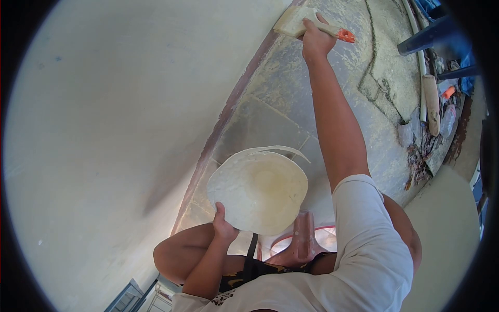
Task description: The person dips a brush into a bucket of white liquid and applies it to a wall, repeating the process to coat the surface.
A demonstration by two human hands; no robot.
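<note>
My right hand [318, 39] is stretched far forward, closed around a wide paintbrush [288, 22] with an orange-tipped handle. The brush head lies at the foot of the pale wall [130, 93], over the dark reddish strip where wall meets floor. Closer to my body, my left hand [224, 224] grips the near-left rim of a whitish bucket [260, 190], thumb over the edge. Pale, creamy liquid shows inside the bucket, and a loose curved strip arcs off its far rim.
The tiled floor [260, 122] is splashed with pale paint. A reddish plastic piece [303, 236] stands between my knees. At the right lie a cord [371, 67], a wooden log [431, 104], plastic bottles and debris. Blue legs [423, 39] of furniture reach in at upper right.
</note>
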